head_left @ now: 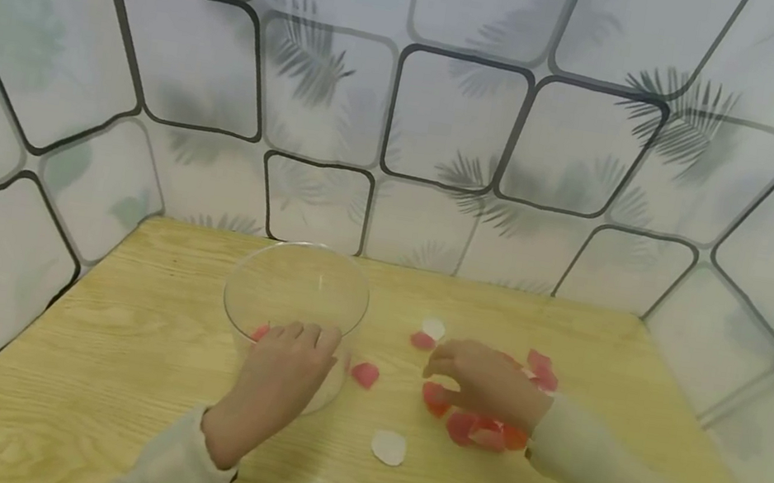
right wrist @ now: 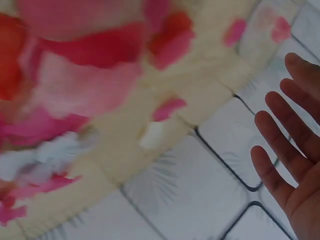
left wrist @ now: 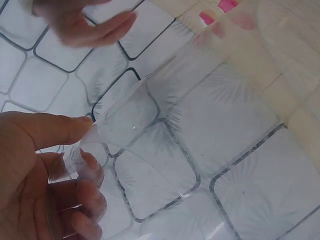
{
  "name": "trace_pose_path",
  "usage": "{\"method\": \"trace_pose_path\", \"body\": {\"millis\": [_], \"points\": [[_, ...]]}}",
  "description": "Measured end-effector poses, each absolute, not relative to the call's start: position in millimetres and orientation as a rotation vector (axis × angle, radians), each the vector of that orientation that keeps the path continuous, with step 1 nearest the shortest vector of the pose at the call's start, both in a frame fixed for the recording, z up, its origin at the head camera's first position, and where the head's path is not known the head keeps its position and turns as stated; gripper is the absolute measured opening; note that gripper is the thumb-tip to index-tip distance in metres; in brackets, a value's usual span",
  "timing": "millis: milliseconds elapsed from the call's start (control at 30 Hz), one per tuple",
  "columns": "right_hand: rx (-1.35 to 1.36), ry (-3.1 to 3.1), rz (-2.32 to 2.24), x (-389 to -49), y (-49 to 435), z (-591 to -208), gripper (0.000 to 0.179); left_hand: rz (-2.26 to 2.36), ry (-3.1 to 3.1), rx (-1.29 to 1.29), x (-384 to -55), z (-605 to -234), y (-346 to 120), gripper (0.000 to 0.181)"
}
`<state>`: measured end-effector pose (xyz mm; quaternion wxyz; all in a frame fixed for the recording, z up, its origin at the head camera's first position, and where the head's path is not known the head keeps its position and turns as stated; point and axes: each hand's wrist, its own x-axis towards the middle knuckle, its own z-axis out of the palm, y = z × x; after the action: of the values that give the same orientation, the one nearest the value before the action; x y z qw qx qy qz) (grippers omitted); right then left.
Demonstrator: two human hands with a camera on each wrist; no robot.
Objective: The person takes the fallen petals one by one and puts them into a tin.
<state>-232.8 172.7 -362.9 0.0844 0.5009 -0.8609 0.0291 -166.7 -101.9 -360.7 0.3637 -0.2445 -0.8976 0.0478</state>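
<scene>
My left hand grips the rim of a clear round container, its thumb on one side of the wall and its fingers curled on the other, as the left wrist view shows. Inside it, a bit of pink petal shows beside the hand. My right hand hovers over a loose pile of petals in pink, red and white, partly covering them from the head camera. In the right wrist view, the fingers are spread and nearly straight, with nothing between them.
Between container and pile lie a pink petal, a white petal nearer the front, and another white petal beside a pink one. The wooden table meets patterned white walls at its back and sides.
</scene>
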Motion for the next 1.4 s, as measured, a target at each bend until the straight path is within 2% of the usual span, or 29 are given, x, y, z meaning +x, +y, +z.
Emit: {"method": "trace_pose_path", "body": {"millis": [367, 700, 900, 967, 1133, 1267, 1400], "points": [[1.474, -2.735, -0.004, -245, 193, -409, 0.007, 0.142, -2.33, -0.631, -166, -360, -103, 0.038], [1.442, -2.9, 0.062, -252, 188, -418, 0.017, 0.117, -2.297, -0.635, -165, -361, -102, 0.039], [1.368, -2.981, 0.167, -253, 187, -411, 0.021, 0.117, -2.296, -0.628, -167, -361, -102, 0.039], [1.383, -2.873, 0.072, -255, 187, -409, 0.022, 0.11, -2.298, -0.628, -167, -361, -102, 0.039], [1.334, -2.669, 0.152, -262, 188, -397, 0.014, 0.092, -2.293, -0.633, -166, -361, -102, 0.039], [1.314, -2.489, 0.149, -270, 178, -369, 0.004, 0.09, -2.296, -0.635, -166, -361, -102, 0.038], [1.293, -2.349, 0.213, -275, 160, -332, 0.003, 0.086, -2.285, -0.639, -168, -362, -102, 0.036]]}}
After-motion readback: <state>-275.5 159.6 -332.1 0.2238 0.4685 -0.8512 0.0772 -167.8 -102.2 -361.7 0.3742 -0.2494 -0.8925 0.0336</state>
